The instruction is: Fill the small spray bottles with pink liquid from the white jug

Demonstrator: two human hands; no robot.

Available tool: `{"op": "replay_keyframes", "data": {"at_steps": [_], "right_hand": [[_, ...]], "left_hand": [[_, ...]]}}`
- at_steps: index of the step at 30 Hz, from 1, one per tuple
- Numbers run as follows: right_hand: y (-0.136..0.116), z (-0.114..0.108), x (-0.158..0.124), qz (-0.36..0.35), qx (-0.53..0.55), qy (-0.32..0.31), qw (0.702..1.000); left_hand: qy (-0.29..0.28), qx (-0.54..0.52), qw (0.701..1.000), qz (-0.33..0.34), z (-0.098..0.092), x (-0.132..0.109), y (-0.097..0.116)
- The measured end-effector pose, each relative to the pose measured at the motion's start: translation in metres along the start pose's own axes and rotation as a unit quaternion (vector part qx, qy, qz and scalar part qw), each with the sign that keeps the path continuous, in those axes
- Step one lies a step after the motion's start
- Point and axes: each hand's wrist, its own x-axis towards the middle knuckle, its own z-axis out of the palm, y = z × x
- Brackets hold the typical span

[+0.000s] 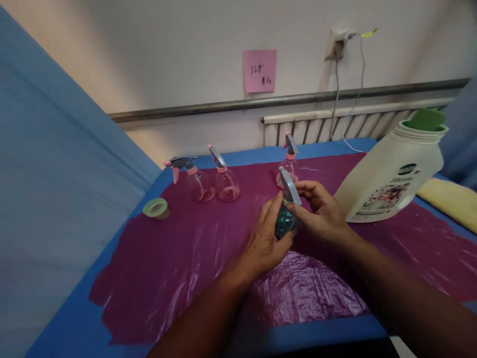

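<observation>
From the head camera, both hands meet over the middle of a surface [74, 328] covered in blue cloth, with a purple plastic sheet [167, 268] spread across it. The left hand [266, 243] wraps the round body of a small teal spray bottle [283, 222], fingers curled shut around it from the left side. The right hand [320, 211] is at the bottle's grey trigger head [289, 186], its fingers closed on the head from the right. The bottle is upright, raised just above the sheet. Behind it stands a clear pink spray bottle [289, 161], and further left two more clear pink spray bottles [197, 180] [225, 179] stand side by side. A roll of green tape [156, 208] lies near the sheet's left edge. To the right, a large white detergent jug [393, 174] with a green cap leans tilted, near the right hand. A pink sticky note [260, 70] hangs on the wall behind.
</observation>
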Motion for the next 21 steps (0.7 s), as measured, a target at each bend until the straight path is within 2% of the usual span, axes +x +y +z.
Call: {"op": "replay_keyframes", "data": {"at_steps": [8, 14, 17, 21], "right_hand": [[0.002, -0.002, -0.005, 0.026, -0.043, -0.010, 0.999], [-0.010, -0.006, 0.003, 0.006, -0.092, -0.045, 0.995], [-0.019, -0.008, 0.017, 0.008, -0.125, -0.067, 0.990], [-0.025, -0.004, 0.047, 0.026, -0.142, -0.063, 0.988]], "left_hand": [[0.006, 0.017, 1.000, 0.002, 0.004, -0.004, -0.001], [0.020, 0.031, 0.999, -0.032, 0.008, -0.009, -0.002], [0.065, 0.054, 0.996, -0.032, 0.007, -0.010, 0.001], [0.175, 0.075, 0.982, 0.008, 0.001, -0.007, 0.007]]}}
